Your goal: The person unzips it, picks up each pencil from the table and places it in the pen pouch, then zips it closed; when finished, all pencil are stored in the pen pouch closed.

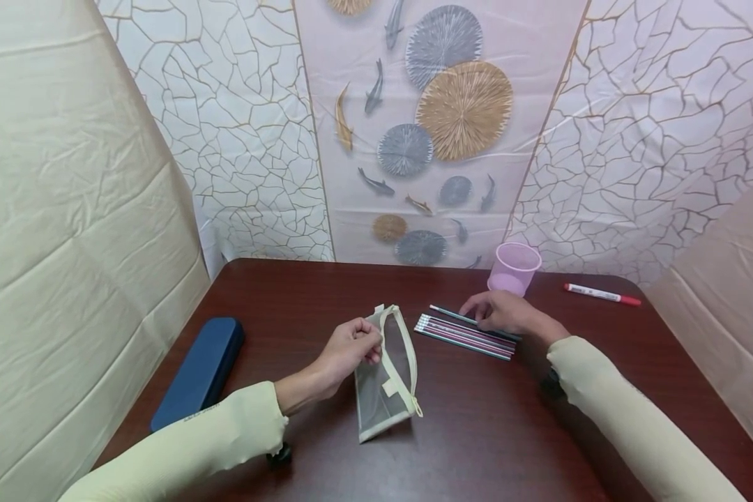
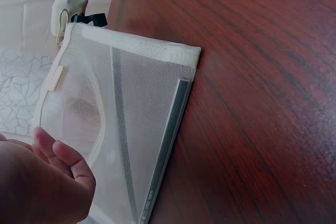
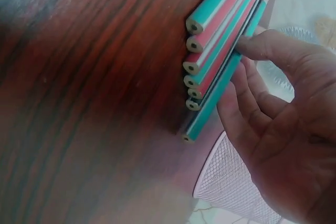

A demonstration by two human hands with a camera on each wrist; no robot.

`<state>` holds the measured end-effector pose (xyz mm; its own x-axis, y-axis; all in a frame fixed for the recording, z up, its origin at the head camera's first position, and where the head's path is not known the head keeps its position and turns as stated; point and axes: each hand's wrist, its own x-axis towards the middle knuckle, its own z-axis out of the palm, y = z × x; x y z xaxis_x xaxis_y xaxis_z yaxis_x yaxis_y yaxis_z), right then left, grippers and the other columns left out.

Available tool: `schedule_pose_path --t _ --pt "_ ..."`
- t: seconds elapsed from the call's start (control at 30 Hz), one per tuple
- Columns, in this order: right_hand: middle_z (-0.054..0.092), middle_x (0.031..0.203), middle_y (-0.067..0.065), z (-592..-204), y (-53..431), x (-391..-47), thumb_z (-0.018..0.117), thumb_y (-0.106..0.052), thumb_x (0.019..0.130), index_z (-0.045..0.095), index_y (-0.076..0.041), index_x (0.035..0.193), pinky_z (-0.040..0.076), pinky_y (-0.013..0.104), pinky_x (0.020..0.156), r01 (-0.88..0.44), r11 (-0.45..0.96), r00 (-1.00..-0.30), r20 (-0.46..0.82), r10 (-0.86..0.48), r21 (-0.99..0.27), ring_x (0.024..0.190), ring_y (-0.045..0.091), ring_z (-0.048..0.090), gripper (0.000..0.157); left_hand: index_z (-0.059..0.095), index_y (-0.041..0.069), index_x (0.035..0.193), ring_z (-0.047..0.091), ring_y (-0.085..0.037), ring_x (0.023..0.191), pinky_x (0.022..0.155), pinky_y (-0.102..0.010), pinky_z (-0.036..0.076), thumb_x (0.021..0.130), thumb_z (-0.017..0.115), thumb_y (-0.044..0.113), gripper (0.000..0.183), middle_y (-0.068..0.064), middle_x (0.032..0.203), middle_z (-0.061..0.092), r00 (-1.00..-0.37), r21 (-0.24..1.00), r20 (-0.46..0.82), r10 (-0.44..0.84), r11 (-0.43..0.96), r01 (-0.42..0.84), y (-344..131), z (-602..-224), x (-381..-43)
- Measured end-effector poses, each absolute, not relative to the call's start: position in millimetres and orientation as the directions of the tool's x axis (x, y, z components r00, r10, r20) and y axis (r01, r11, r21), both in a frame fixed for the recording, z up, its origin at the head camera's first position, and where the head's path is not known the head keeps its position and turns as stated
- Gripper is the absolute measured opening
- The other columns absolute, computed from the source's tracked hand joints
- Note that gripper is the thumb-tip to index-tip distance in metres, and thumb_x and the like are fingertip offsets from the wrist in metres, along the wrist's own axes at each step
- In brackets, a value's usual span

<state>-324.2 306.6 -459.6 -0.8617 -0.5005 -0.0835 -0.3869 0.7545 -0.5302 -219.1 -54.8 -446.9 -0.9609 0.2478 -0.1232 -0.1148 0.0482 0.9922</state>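
Observation:
My left hand (image 1: 354, 346) pinches the upper edge of a cream mesh zip pouch (image 1: 371, 394), whose mouth gapes toward the right. Through the mesh in the left wrist view show a dark green pencil (image 2: 169, 135) along the bottom edge and another slim dark strip (image 2: 122, 129). On the right, my right hand (image 1: 505, 312) grips a green pencil (image 3: 211, 95) between thumb and fingers. That pencil lies alongside a row of several pencils (image 1: 461, 337) in green, pink and white, their unsharpened ends showing in the right wrist view.
A pink mesh cup (image 1: 516, 268) stands behind my right hand at the table's back edge. Farther right lies a red-and-white marker (image 1: 602, 293). A dark blue case (image 1: 197, 373) is at the left on the brown table (image 1: 489, 446).

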Motion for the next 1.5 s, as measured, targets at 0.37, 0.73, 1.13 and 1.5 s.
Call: schedule_pose_path --t 0.37,0.73,1.13,1.5 --pt "0.071 0.086 0.003 -423 256 -304 0.075 0.002 0.081 0.07 -0.013 0.12 0.053 0.025 0.068 -0.462 0.653 -0.853 0.099 -0.512 -0.6 0.075 0.011 0.065 0.042 0.061 0.002 0.098 0.062 -0.008 0.066 0.069 -0.024 0.055 0.094 0.057 0.005 0.007 0.0 0.078 0.064 -0.96 0.989 -0.147 0.24 0.026 -0.145 -53 -446 -220" --pt "0.061 0.089 0.006 -408 177 -258 0.063 0.01 0.088 0.049 0.005 0.127 0.059 0.03 0.06 -0.124 0.161 -0.936 0.062 -0.347 -0.979 0.071 0.013 0.061 0.042 0.066 -0.002 0.097 0.065 -0.008 0.064 0.067 -0.023 0.056 0.091 0.059 0.005 0.012 -0.001 0.075 0.066 -0.961 0.986 -0.155 0.23 -0.027 -0.166 -49 -449 -222" --pt "0.057 0.096 0.008 -433 153 -228 0.062 0.006 0.092 0.044 0.002 0.127 0.065 0.041 0.071 0.079 0.108 -0.945 -0.109 -0.308 -0.991 0.078 0.02 0.064 0.041 0.064 0.001 0.096 0.066 -0.009 0.067 0.068 -0.023 0.058 0.09 0.058 0.003 0.009 -0.001 0.075 0.067 -0.964 0.984 -0.158 0.215 -0.043 -0.171 -45 -448 -223" --pt "0.059 0.093 0.007 -441 158 -219 0.063 0.003 0.088 0.046 0.005 0.13 0.062 0.035 0.065 0.108 0.185 -0.928 -0.166 -0.333 -0.977 0.073 0.018 0.062 0.045 0.064 0.0 0.099 0.066 -0.008 0.066 0.068 -0.022 0.056 0.09 0.06 0.005 0.011 0.0 0.074 0.069 -0.967 0.991 -0.132 0.218 -0.007 -0.137 -44 -449 -222"
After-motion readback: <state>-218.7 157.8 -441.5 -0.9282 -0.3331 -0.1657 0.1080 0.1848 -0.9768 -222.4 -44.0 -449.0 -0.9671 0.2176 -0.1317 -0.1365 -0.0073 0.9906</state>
